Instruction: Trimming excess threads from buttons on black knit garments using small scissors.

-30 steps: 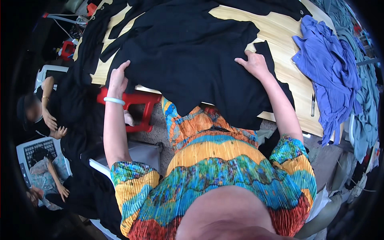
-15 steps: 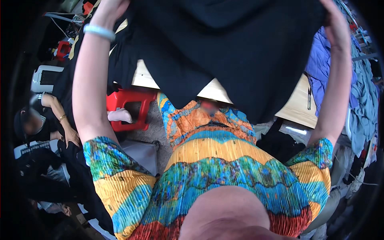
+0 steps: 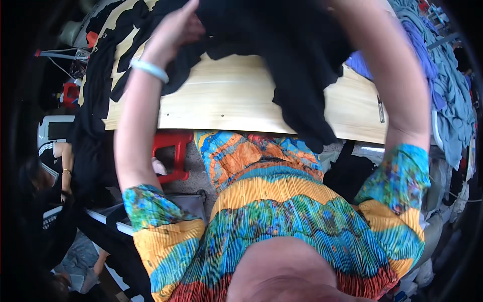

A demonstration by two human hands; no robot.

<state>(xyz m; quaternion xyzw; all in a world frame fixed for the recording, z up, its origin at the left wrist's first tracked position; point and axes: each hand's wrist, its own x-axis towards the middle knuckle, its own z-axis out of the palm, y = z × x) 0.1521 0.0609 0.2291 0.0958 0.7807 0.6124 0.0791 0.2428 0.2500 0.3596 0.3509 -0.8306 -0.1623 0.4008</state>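
A piece of black fabric [image 3: 297,65] hangs in loose, blurred folds over the pale wooden table [image 3: 226,95], and one end drapes past the near edge. My left hand [image 3: 178,30], with a pale bangle [image 3: 150,69] on its wrist, is at the fabric's left side. Its fingers are spread apart and seem to hold nothing. At the top edge, my right hand [image 3: 338,4] reaches over the fabric's right part; its fingers are cut off and hidden, so its grip does not show.
More black fabric [image 3: 95,95] covers the table's left side. Purple cloth [image 3: 425,65] and grey-blue cloth [image 3: 448,95] are heaped on the right. Small snips [image 3: 381,109] lie near the right edge. A red stool [image 3: 176,156] stands below. Another person's arm [image 3: 66,166] is at left.
The black fabric, spread wide between both hands before, has dropped and gathered toward the upper right, baring the tabletop. My left hand has come away from its edge; my right hand moved inward.
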